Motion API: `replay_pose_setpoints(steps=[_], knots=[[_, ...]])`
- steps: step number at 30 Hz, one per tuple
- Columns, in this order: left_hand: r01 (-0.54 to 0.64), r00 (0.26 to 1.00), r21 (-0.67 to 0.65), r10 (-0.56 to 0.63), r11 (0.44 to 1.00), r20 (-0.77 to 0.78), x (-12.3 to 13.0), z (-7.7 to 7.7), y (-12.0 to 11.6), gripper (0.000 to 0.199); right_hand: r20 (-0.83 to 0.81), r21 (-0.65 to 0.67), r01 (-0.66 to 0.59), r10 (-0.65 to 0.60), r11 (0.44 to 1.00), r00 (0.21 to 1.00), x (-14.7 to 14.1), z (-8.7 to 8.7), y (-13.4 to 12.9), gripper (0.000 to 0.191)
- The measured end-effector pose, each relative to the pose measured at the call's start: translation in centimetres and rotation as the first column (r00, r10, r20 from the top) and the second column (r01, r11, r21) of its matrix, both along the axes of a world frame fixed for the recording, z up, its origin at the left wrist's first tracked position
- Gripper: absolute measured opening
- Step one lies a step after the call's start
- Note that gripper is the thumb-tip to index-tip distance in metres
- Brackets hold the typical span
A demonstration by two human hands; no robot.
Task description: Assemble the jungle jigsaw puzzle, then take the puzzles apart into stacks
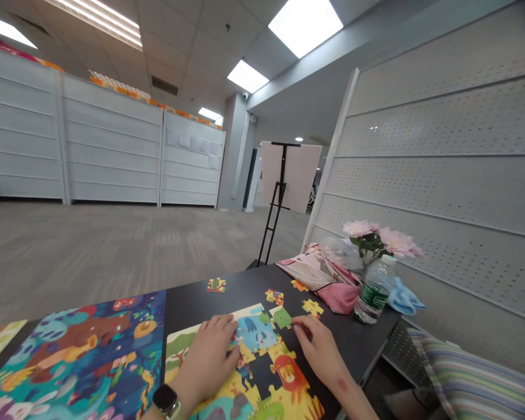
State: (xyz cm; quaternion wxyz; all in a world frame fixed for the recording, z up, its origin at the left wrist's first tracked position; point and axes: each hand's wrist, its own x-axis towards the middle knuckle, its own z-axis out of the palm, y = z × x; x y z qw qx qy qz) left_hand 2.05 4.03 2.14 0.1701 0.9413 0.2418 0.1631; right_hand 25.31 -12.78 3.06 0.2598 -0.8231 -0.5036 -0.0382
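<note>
A partly assembled animal jigsaw puzzle [219, 402] lies on the dark table, with a gap in its middle showing the tabletop. My left hand [212, 353], wearing a watch [166, 400], rests flat on the puzzle's left part with its fingers stretched out. At the puzzle's upper right corner sits a green puzzle piece [282, 317], slightly askew. My right hand [317, 347] has its fingertips closed at the right edge of that piece. Loose pieces lie beyond: a lion-coloured pair [274, 297], a yellow piece [312, 307] and an orange piece [300, 285].
Another puzzle piece [216, 284] lies near the table's far edge. A finished blue puzzle [91, 361] covers the left side. At right stand a water bottle [375, 294], pink flowers [396, 240] and a pink bag [328, 286]. A striped cushion [476, 373] is beside the table.
</note>
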Motion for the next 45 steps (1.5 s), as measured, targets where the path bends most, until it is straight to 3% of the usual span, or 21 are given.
replay_pose_setpoints(steps=[5, 9, 13, 16, 19, 22, 25, 29, 33, 38, 45], knots=[[-0.018, 1.0, -0.002, 0.018, 1.0, -0.013, 0.1, -0.1, 0.0, 0.046, 0.0, -0.065, 0.021, -0.021, 0.998, 1.0, 5.8, -0.2, 7.6, 0.028], [-0.011, 1.0, -0.002, 0.01, 1.0, -0.022, 0.0, -0.1, 0.0, 0.047, -0.055, -0.132, 0.026, -0.034, 0.991, 0.998, 8.4, -0.7, 10.0, 0.027], [-0.001, 1.0, -0.001, 0.001, 1.0, -0.018, 0.0, -0.1, 0.1, 0.047, -0.13, -0.097, 0.09, -0.102, 0.991, 0.986, 10.0, 0.1, 8.9, 0.027], [-0.005, 1.0, 0.005, 0.005, 1.0, 0.002, 0.0, -0.1, 0.0, 0.045, -0.175, -0.005, 0.104, -0.103, 0.995, 0.979, 9.6, 1.1, 6.2, 0.026], [0.003, 0.999, 0.011, -0.004, 1.0, 0.04, -0.1, 0.0, 0.0, 0.043, -0.22, 0.053, 0.034, -0.021, 0.998, 0.975, 7.0, 0.9, 2.0, 0.036], [0.008, 0.998, 0.007, -0.009, 1.0, 0.058, -0.1, 0.1, 0.0, 0.041, -0.248, 0.044, -0.033, 0.043, 0.998, 0.968, 3.4, -0.3, -1.9, 0.048], [0.012, 0.998, 0.0, -0.012, 1.0, 0.054, -0.2, 0.1, 0.0, 0.041, -0.23, 0.01, 0.032, -0.029, 0.999, 0.973, 0.6, -1.3, -3.6, 0.05], [0.005, 0.999, -0.001, -0.005, 1.0, 0.04, -0.2, 0.1, -0.1, 0.043, -0.094, -0.02, 0.197, -0.198, 0.98, 0.976, -1.0, -1.4, -3.2, 0.039], [0.005, 0.999, 0.002, -0.005, 1.0, 0.049, -0.2, 0.0, -0.1, 0.041, 0.027, -0.016, 0.238, -0.237, 0.971, 0.971, -1.2, -1.4, -2.9, 0.023], [-0.004, 0.999, -0.002, 0.004, 1.0, 0.049, -0.1, -0.2, 0.0, 0.043, 0.048, -0.017, 0.098, -0.097, 0.995, 0.994, 0.6, -1.2, -1.4, 0.017], [-0.013, 0.999, 0.009, 0.013, 1.0, -0.04, 0.1, 0.0, 0.0, 0.048, 0.005, -0.051, -0.013, 0.013, 0.999, 1.0, 5.9, -0.5, 4.0, 0.046]])
